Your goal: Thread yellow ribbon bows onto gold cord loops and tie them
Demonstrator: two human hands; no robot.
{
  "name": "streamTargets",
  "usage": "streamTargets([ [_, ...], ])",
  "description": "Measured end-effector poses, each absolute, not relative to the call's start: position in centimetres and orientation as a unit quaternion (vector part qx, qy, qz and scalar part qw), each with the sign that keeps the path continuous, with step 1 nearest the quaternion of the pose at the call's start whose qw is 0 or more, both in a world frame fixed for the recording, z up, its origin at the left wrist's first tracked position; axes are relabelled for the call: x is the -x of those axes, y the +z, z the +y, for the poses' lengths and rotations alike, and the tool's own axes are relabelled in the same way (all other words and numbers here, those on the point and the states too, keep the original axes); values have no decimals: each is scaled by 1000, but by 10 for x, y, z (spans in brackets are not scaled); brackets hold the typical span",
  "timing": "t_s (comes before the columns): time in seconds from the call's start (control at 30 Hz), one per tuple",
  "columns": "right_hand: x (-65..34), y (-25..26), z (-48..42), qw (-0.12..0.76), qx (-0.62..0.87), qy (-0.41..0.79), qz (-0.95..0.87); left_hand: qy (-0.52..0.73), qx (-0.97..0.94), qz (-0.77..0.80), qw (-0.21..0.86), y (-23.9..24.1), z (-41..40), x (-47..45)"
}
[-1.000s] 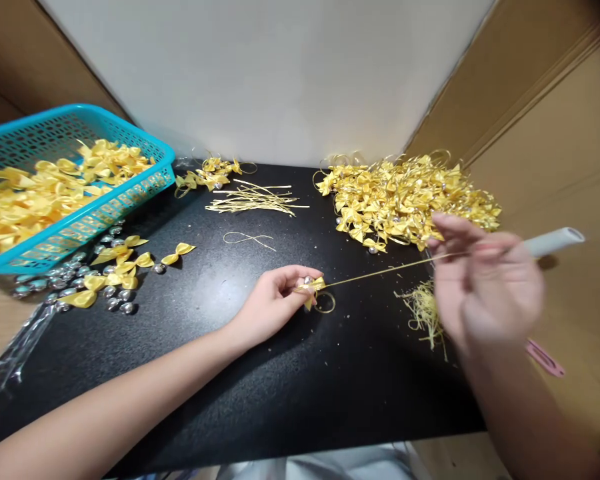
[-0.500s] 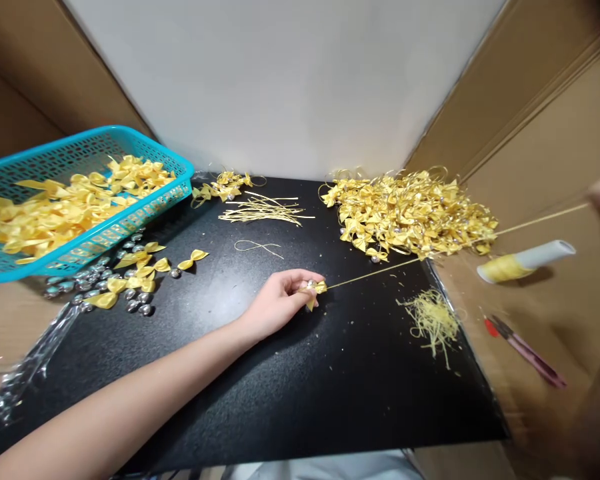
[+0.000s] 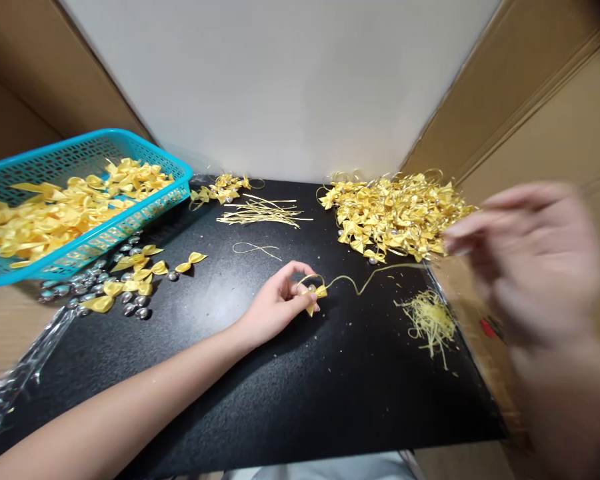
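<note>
My left hand (image 3: 283, 300) pinches a yellow ribbon bow (image 3: 321, 292) between thumb and fingers, low over the black table. A small silver bell shows at the bow's middle, and a thin loop of gold cord arches above it. From the bow a slack gold cord (image 3: 359, 292) bends its way right towards my right hand (image 3: 535, 260). That hand is raised at the right and smeared by motion; its thumb and forefinger look pressed together near the cord's far end. Their exact contact with the cord is blurred.
A turquoise basket (image 3: 93, 243) of bows stands left, with silver bells (image 3: 141, 313) and loose bows before it. Cut cords (image 3: 265, 212) lie at the back centre. Finished bows (image 3: 395, 217) are heaped back right, near yellow thread scraps (image 3: 430, 323). Cardboard walls flank the table.
My right hand has come in leftwards from the right edge, and the taut cord has gone slack. A loop now stands over the bow. My left hand keeps its hold.
</note>
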State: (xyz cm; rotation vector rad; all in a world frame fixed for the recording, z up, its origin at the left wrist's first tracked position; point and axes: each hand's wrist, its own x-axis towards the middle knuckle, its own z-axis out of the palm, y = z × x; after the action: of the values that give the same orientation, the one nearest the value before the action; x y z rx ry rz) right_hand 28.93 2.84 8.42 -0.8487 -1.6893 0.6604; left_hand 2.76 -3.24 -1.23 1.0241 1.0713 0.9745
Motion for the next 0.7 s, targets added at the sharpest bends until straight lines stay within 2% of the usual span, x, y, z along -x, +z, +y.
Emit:
streamTargets([
  [0.1,-241,42,0,429,357,444,-701,420,-458,454,639,-12,-35,-30],
  [0.2,-226,9,-21,343,376,510,-693,420,-471,450,632,-13,-37,-32],
  [0.43,-224,-15,-27,313,410,508,-690,422,-474,469,614,-19,-41,-33],
  [0.7,-222,-16,-29,292,416,404,-760,404,-516,485,579,-22,-47,-33],
])
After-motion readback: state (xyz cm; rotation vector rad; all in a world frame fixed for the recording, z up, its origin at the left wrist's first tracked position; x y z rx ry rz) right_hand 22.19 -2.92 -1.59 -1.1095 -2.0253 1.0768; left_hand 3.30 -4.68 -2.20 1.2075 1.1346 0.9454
